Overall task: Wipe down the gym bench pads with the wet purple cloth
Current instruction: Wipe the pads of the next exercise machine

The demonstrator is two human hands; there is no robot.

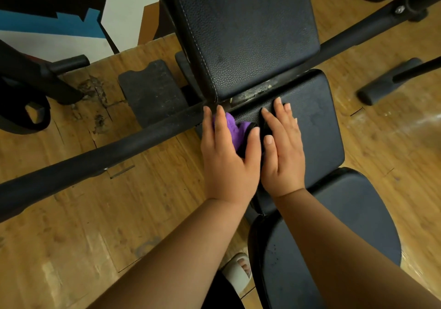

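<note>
A black gym bench fills the middle: a backrest pad [250, 34] at the top, a middle seat pad [319, 127] below it, and a rounded front pad [334, 237] nearest me. The purple cloth [232, 126] lies at the left edge of the middle seat pad, near the gap under the backrest. My left hand [226, 158] lies over the cloth with straight fingers pressing it down; most of the cloth is hidden under the palm. Beside it, my right hand [282, 148] rests flat on the middle seat pad, fingers straight, touching the left hand's thumb side.
A long black bar [119, 151] crosses diagonally under the bench from lower left to upper right. A black floor plate [150, 91] lies left of the bench. Dark equipment [28, 89] stands at the far left. A sandalled foot [238, 270] is on the wooden floor.
</note>
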